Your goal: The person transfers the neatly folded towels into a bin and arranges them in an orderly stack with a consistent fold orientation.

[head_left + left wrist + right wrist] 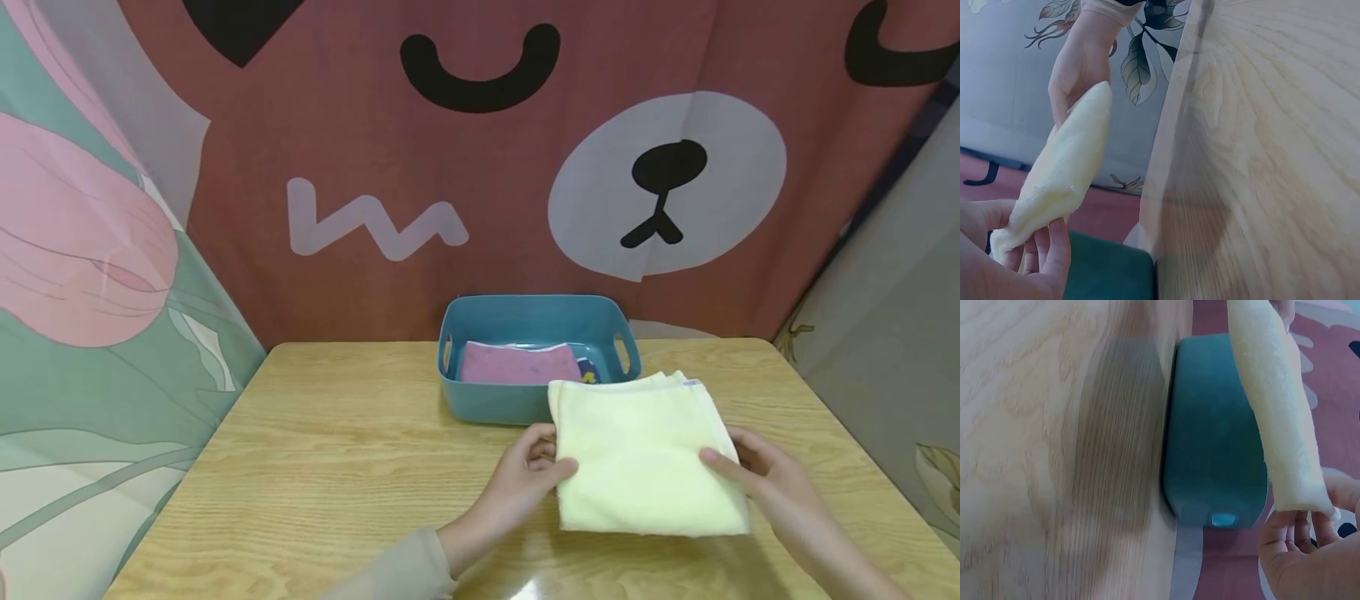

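A pale yellow towel (645, 467), folded into a thick rectangle, is held up off the table in front of the basket. My left hand (525, 467) pinches its left edge, thumb on the front and fingers behind. At the opposite edge my right hand (765, 475) grips it the same way. Both wrist views show the folded towel (1069, 156) edge-on between the two hands, above the wood. Behind it stands a blue-green plastic basket (487, 404), its right front partly hidden by the towel. A folded pink cloth (517, 365) lies inside, beside a dark blue item with yellow marks (588, 371).
The light wooden table (337, 467) extends on both sides of the basket. Directly behind the basket hangs a reddish curtain (360, 292) printed with a bear face. Patterned curtains (900, 292) also hang along the left and right sides.
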Tool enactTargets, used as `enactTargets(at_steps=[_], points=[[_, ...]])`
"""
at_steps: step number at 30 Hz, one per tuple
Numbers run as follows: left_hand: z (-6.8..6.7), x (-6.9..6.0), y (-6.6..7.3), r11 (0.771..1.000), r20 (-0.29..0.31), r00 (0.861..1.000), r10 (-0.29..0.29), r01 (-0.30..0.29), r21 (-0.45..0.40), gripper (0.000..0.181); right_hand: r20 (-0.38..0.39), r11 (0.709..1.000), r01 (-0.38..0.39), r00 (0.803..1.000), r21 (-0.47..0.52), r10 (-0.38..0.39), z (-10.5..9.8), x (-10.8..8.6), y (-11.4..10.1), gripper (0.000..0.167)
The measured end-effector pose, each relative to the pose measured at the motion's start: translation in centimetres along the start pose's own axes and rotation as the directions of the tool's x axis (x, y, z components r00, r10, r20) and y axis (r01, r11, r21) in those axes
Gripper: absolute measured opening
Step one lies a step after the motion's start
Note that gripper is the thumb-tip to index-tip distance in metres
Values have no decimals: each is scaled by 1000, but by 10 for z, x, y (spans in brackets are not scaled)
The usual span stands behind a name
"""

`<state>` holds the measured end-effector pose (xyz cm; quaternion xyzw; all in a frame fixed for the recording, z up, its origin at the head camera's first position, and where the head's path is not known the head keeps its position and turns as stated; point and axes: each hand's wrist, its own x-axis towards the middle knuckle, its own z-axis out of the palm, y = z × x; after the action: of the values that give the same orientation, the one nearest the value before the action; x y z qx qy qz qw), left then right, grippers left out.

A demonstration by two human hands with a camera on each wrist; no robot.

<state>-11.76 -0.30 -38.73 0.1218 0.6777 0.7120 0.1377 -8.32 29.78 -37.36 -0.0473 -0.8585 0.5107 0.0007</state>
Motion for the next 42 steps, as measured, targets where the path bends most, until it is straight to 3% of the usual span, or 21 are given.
enactTargets(at_steps=[8, 16, 23, 32, 42], points=[[-20, -10, -1, 1000, -25, 1000, 4, -4, 13, 38, 34, 999, -26, 999, 43, 25, 17, -2, -11, 58], [-36, -21, 2, 1000, -43, 999, 13, -12, 23, 43, 40, 997, 7, 999, 81, -10, 32, -3, -20, 52], [-46, -28, 1, 998, -52, 999, 12, -9, 56, 45, 95, 993, -82, 993, 81, 74, 42, -2, -30, 62], [-57, -37, 2, 997, -59, 997, 47, -43, 68, 47, 74, 987, -21, 997, 159, 9, 58, -2, -33, 52], [-65, -43, 3, 996, -100, 995, 27, -18, 90, 46, 87, 976, -45, 996, 213, 27, 71, 0, -39, 53]])
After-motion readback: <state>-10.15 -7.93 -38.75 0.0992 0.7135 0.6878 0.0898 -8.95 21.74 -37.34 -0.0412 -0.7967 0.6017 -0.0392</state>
